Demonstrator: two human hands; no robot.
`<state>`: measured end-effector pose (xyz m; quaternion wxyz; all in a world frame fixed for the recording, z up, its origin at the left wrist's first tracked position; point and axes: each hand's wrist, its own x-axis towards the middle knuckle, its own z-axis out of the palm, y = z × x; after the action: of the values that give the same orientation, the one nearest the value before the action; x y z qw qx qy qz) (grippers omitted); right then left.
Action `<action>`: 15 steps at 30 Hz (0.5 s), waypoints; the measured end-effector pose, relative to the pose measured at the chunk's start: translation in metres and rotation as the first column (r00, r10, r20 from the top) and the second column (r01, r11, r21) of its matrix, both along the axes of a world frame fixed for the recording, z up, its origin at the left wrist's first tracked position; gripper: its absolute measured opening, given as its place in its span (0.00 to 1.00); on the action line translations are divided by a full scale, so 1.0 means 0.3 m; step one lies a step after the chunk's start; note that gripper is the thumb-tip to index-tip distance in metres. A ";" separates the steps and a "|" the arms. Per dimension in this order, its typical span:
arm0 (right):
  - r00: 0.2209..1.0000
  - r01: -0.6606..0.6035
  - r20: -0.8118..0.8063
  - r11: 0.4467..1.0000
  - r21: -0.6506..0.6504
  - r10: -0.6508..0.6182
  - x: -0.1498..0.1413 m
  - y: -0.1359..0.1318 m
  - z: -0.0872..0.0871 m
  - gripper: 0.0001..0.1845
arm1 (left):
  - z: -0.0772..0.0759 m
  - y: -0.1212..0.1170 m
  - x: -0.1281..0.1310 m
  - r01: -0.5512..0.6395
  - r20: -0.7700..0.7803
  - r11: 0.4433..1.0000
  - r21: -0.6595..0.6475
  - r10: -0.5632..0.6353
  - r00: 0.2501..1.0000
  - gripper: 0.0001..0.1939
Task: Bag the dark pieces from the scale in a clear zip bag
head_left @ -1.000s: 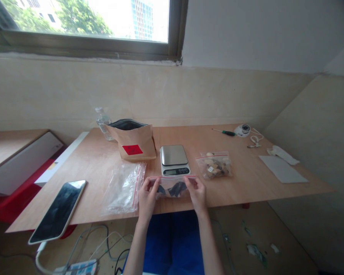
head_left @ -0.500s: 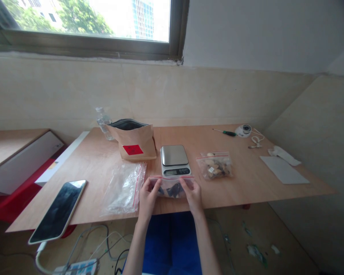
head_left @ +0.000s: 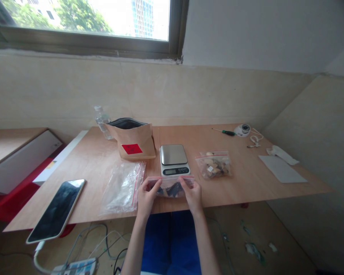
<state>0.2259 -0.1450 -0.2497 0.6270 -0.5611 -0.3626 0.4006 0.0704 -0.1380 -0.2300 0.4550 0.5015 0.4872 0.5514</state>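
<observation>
A clear zip-lock bag (head_left: 171, 190) with dark pieces inside is held between both hands at the front of the table, its red-lined top edge stretched sideways. My left hand (head_left: 146, 193) pinches the bag near its upper left, and my right hand (head_left: 191, 191) pinches the upper right. Just behind the bag sits a small digital scale (head_left: 174, 155) with a bare metal plate. To the right lies a second zip-lock bag (head_left: 213, 166) holding pale brown pieces. Flat plastic zip-lock bags (head_left: 123, 189) rest beside my left hand.
An open brown paper pouch (head_left: 136, 142) with a red label stands behind the flat bags, a plastic bottle (head_left: 102, 123) next to it. A phone (head_left: 56, 211) on a cable overhangs the front left edge. A screwdriver (head_left: 228, 133), a dome camera (head_left: 242, 130) and white paper (head_left: 282, 169) lie at right.
Both hands keep their pinch on the zip-lock bag with almost no movement. The whole view has shifted very slightly.
</observation>
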 end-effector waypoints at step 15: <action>0.981 -0.163 -0.100 0.986 0.034 0.166 0.005 -0.003 -0.006 0.14 | -0.003 0.005 0.012 0.078 0.006 0.994 -0.071 -0.078 0.997 0.12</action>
<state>0.2275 -0.1461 -0.2515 0.6166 -0.5000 -0.3800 0.4748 0.0739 -0.1366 -0.2309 0.4944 0.5028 0.4860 0.5163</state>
